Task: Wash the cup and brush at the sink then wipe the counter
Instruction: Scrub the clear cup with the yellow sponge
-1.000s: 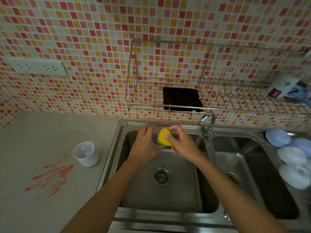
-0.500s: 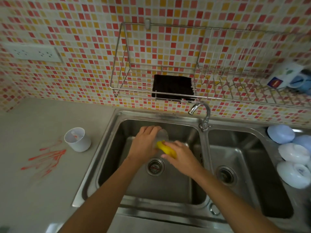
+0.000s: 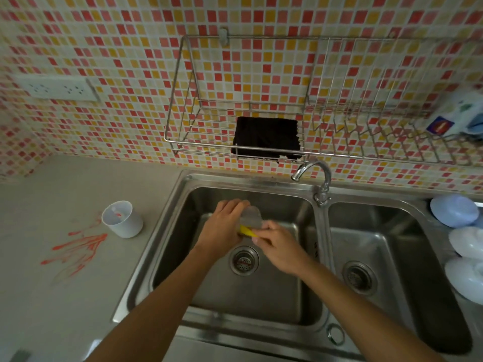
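Note:
Over the left sink basin (image 3: 282, 304), my left hand (image 3: 222, 229) grips a clear, greyish cup (image 3: 252, 218) held on its side. My right hand (image 3: 278, 244) presses a yellow sponge (image 3: 247, 230) against the cup from below and to the right. Most of the sponge is hidden by my fingers. A white cup (image 3: 122, 219) with red smears inside stands on the grey counter (image 3: 60, 296) left of the sink. Red streaks (image 3: 75, 252) mark the counter in front of it. No brush shows clearly.
The faucet (image 3: 313, 173) stands between the two basins, spout over the left one. A wire rack (image 3: 261, 100) on the tiled wall holds a black cloth (image 3: 265, 138). Several white and blue bowls (image 3: 465, 244) lie at the right edge. A wall socket (image 3: 56, 88) is upper left.
Both hands have dropped from near the basin's back rim down into the basin with the cup and sponge. The sponge has shifted from the cup's front to under it. The view has tilted downward.

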A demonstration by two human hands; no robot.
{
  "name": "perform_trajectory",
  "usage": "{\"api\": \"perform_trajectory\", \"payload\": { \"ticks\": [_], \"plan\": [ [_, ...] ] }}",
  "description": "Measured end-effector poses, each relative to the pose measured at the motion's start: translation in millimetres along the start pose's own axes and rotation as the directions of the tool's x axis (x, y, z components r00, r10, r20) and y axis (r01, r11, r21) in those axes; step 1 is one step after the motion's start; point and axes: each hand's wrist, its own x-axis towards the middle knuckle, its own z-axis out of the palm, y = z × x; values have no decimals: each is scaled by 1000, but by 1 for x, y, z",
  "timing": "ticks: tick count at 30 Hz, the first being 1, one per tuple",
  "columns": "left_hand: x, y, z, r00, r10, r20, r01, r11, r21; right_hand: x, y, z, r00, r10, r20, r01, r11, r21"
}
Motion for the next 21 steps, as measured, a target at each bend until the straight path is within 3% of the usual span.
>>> {"api": "perform_trajectory", "payload": {
  "ticks": [5,10,14,18,21],
  "plan": [
    [3,5,1,999,35,26,-35,999,1,6,20,-12,998,27,-63,-41,973,-227],
    [6,-4,0,999,-13,50,14,1000,-28,-3,0,9,997,19,-73,-21,999,-25],
    [8,-5,-2,999,12,34,-12,1000,-19,2,7,-4,996,-12,-92,-6,983,-186],
    [14,-3,-4,999,25,38,-25,1000,-13,7,9,-9,966,-129,-225,32,920,-391],
    [17,-4,-4,997,39,65,-38,999,-23,2,0,7,952,-229,-201,147,922,-357]
  ]
}}
